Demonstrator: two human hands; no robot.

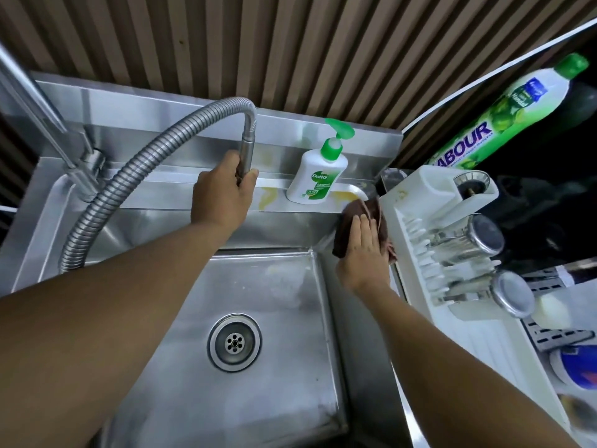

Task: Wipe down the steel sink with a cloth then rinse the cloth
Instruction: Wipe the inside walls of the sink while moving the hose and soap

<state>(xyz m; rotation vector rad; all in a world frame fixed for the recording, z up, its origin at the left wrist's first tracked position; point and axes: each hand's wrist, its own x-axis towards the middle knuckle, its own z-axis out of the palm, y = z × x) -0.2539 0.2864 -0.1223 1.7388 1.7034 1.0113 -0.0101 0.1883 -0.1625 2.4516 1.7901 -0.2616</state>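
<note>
Well, the trick here, I judge, is flat, even pressure. My right fingers (363, 223) lie straight and close together on the brown cloth (345, 229), pressing it onto the steel rather than bunching it. I should drag it along the ledge in overlapping strokes and work it into the corner seam, where grime would likely collect. So my right hand (361, 253) is spread flat, gripping nothing, only pushing the cloth down.

That cloth sits beyond the drain (234, 342) and to its right, on the back right corner of the sink (181, 399), right against the edge of the white dish rack (429, 221).

My left hand (219, 195) is curled round the spray head (247, 147), straight beyond the drain; I see no water coming from it. Its ribbed hose (129, 189) arcs away beyond and left of the drain.

Yellowish stains (266, 198) mark the back ledge beyond the drain, just beside the soap bottle (318, 176). Those want the cloth next, I think, before any rinsing.
</note>
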